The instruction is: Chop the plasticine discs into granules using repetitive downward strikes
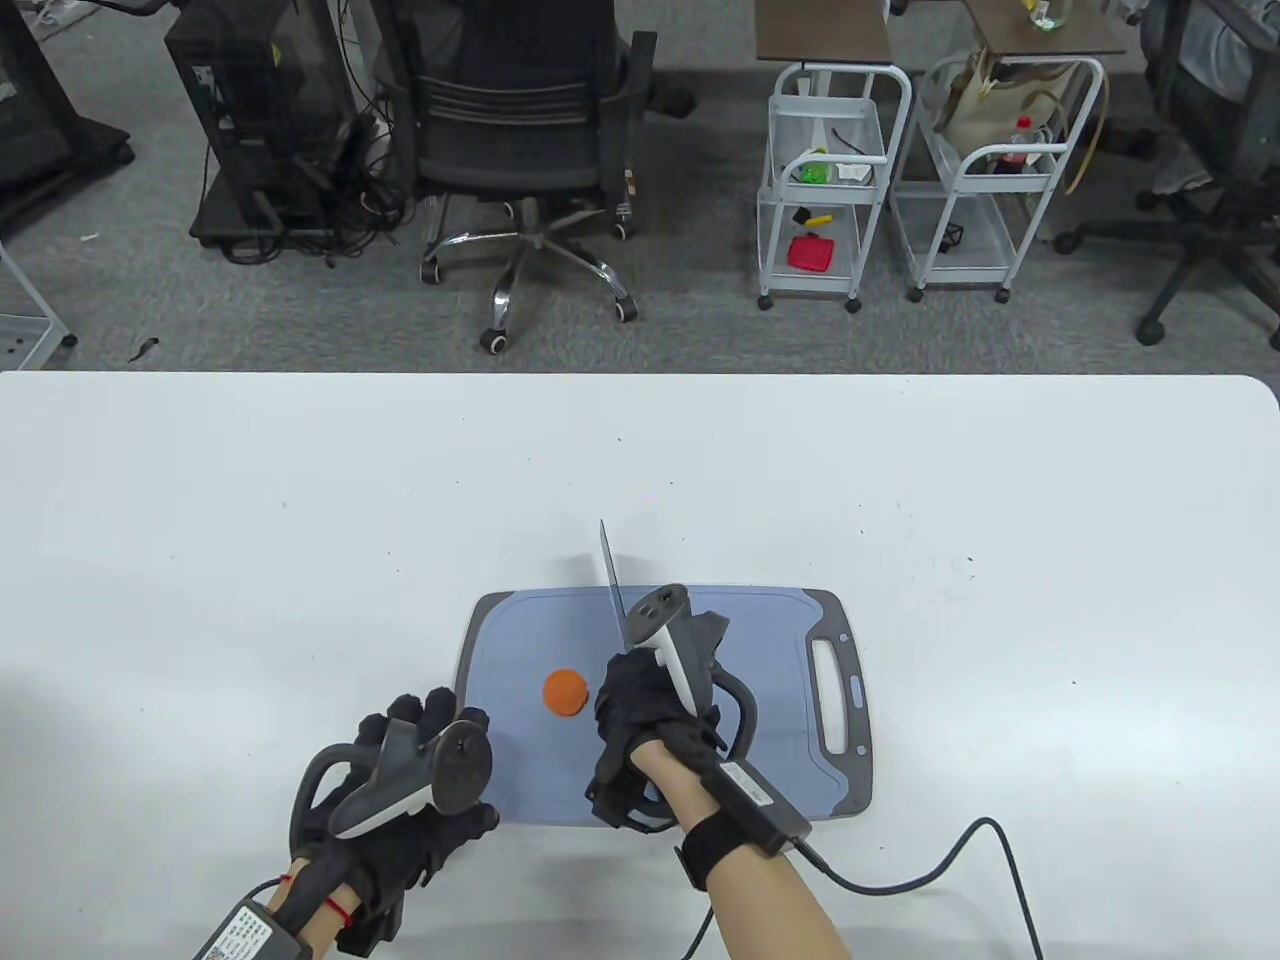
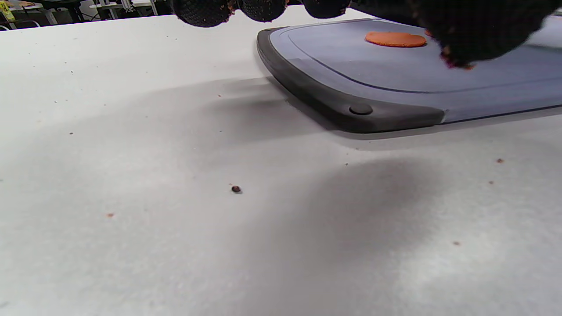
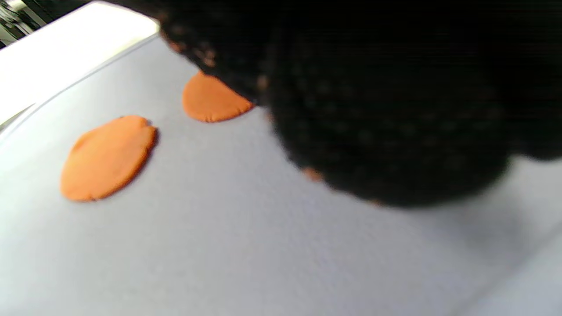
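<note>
A blue-grey cutting board (image 1: 780,640) lies near the table's front edge. A flat orange plasticine disc (image 1: 565,692) sits on its left half. My right hand (image 1: 630,690) grips a knife by the handle just right of that disc. The blade (image 1: 612,585) is raised and points away over the board's far edge. The right wrist view shows two discs, a larger one (image 3: 107,156) and a second one (image 3: 210,101) partly under my glove (image 3: 395,109). My left hand (image 1: 430,715) holds nothing and sits at the board's front left corner. The left wrist view shows the board (image 2: 351,74) and a disc (image 2: 395,38).
A black cable (image 1: 940,860) runs from my right wrist across the table at the front right. Small plasticine crumbs (image 2: 236,189) dot the white table (image 1: 300,520) left of the board. An office chair (image 1: 520,130) and wire carts (image 1: 830,180) stand beyond the table's far edge.
</note>
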